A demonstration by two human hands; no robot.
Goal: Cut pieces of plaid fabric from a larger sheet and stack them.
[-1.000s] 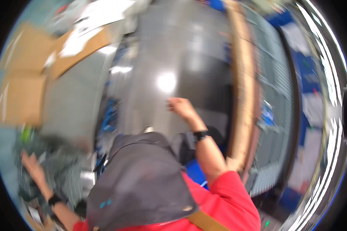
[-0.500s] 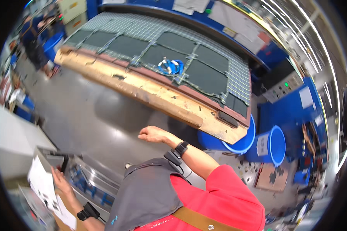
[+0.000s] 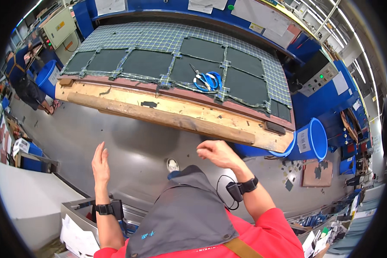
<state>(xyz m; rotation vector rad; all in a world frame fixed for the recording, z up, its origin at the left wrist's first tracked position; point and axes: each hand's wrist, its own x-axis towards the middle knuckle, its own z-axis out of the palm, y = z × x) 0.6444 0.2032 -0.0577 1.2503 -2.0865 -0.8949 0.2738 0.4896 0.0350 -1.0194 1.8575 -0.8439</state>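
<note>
My left hand (image 3: pixel 100 165) is raised over the floor, its fingers stretched out and holding nothing. My right hand (image 3: pixel 220 153) hangs just short of the workbench's front edge, fingers loosely bent and apart, with nothing visible in it. Beyond both hands, blue-handled scissors (image 3: pixel 213 80) lie on a checked cloth-like sheet (image 3: pixel 146 36) with dark rectangular panels (image 3: pixel 146 63) set in it. The sheet rests on a reddish-brown board (image 3: pixel 178 90) on the bench. Neither hand touches the bench.
A wooden rail (image 3: pixel 159 117) runs along the bench front, with a dark block (image 3: pixel 274 127) near its right end. Blue bins (image 3: pixel 319 139) stand at the right. Papers (image 3: pixel 79 238) lie at lower left. Another person (image 3: pixel 23 81) stands at far left.
My view has swung toward the bench. My left hand has come away from the papers at the lower left and up in front of me. My right hand is nearer the bench.
</note>
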